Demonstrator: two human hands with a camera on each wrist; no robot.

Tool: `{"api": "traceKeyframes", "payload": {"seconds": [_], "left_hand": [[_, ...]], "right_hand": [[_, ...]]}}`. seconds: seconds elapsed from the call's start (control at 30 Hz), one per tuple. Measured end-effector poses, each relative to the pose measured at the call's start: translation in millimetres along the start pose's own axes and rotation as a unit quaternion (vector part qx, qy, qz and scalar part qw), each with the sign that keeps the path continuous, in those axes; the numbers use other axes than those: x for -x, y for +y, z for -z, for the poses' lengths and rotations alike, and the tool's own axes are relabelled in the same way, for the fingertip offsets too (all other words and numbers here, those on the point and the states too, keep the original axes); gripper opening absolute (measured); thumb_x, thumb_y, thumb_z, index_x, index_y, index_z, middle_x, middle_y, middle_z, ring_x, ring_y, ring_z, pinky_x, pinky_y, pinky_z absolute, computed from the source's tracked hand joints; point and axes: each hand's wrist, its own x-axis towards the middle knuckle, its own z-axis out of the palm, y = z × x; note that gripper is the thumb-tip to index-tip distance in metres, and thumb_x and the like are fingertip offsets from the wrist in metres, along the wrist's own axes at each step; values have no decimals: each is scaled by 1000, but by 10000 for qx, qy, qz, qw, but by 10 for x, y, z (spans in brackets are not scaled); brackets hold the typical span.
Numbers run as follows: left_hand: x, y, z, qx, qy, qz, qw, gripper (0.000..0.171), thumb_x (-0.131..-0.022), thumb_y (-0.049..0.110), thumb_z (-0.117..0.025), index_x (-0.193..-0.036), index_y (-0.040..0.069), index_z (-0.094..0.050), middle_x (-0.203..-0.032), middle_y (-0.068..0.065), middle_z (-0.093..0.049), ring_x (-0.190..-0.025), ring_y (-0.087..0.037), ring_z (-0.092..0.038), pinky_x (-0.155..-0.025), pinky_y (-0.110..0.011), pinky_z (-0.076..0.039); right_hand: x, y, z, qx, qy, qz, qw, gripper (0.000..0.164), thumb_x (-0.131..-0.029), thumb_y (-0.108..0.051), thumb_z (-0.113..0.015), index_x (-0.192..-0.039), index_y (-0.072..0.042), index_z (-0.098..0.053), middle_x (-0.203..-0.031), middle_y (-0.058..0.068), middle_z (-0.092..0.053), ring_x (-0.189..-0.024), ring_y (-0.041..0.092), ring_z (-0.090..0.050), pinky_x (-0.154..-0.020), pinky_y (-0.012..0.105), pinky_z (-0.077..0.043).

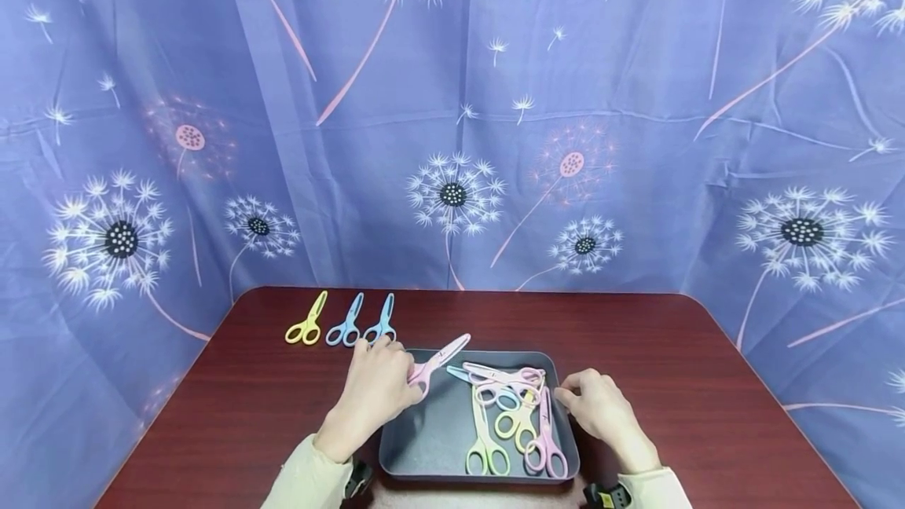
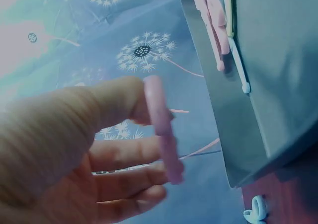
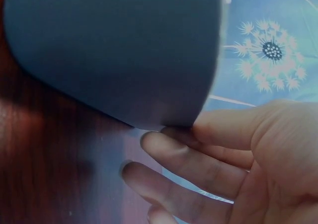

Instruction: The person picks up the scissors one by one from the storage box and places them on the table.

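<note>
My left hand (image 1: 378, 383) grips a pair of pink scissors (image 1: 441, 356) by the handles, over the tray's left back corner, with the blades pointing up and right. In the left wrist view the pink scissors (image 2: 161, 127) appear edge-on between thumb and fingers. At the right side of the dark grey tray (image 1: 431, 446), my right hand (image 1: 601, 407) pinches the rim; its thumb tip is partly hidden in the right wrist view. Inside the tray, toward its right half, lie several scissors: pink ones (image 1: 505, 377), green ones (image 1: 484, 446), yellow ones (image 1: 522, 419) and partly covered blue ones (image 1: 458, 372).
At the table's back left, yellow scissors (image 1: 305, 324) and two blue pairs (image 1: 346, 324) stand in a row, blades pointing away; my left hand partly covers the right blue pair (image 1: 382, 320). A blue dandelion-print curtain (image 1: 495, 140) hangs behind the dark red table (image 1: 672, 368).
</note>
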Motion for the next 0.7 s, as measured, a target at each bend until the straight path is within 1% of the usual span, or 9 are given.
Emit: {"api": "traceKeyframes", "payload": {"seconds": [0.13,0.23,0.37,0.47,0.6,0.7], "left_hand": [[-21,-35,-31,232,182,296,9991,31,-64,33,-78,-53,26,-50,-62,8,-49,-71,-20,-49,-64,-41,-31],[-52,-89,-80,349,250,537,9976,33,-65,34,-78,-52,26,-49,-62,9,-46,-71,-20,-49,-63,-41,-30],[-143,-191,-155,515,294,784,9952,35,-67,33,-77,-50,26,-47,-57,9,-41,-67,-20,-46,-63,-40,-30],[-216,-282,-212,619,244,989,9929,34,-67,33,-77,-50,25,-49,-56,9,-43,-65,-20,-46,-64,-41,-32],[-298,-397,-285,683,79,1255,9897,32,-69,35,-76,-51,25,-51,-57,8,-46,-66,-21,-48,-66,-43,-34],[-358,-454,-325,736,-57,1395,9875,32,-70,36,-74,-51,25,-53,-56,7,-47,-67,-22,-50,-68,-44,-36]], "right_hand": [[-4,-5,-3,-97,-72,-71,9999,20,-87,-19,-69,-67,-19,-67,-59,-4,-54,-57,14,-50,-53,35,-39],[-6,-3,-1,-139,-107,-101,9998,20,-87,-18,-68,-67,-18,-67,-57,-4,-54,-55,13,-49,-52,34,-39],[-7,4,6,-114,-62,-117,9998,19,-86,-18,-69,-67,-18,-67,-56,-4,-53,-55,14,-49,-52,34,-39],[0,7,7,-120,-101,-184,9997,20,-87,-18,-68,-67,-18,-66,-56,-4,-53,-54,13,-50,-52,34,-39],[3,7,-4,-151,-154,-229,9995,19,-87,-18,-68,-67,-18,-66,-56,-4,-54,-54,13,-51,-52,34,-39],[-3,4,-12,-168,-155,-259,9994,19,-87,-18,-68,-68,-18,-66,-56,-4,-54,-53,12,-52,-52,34,-39]]}}
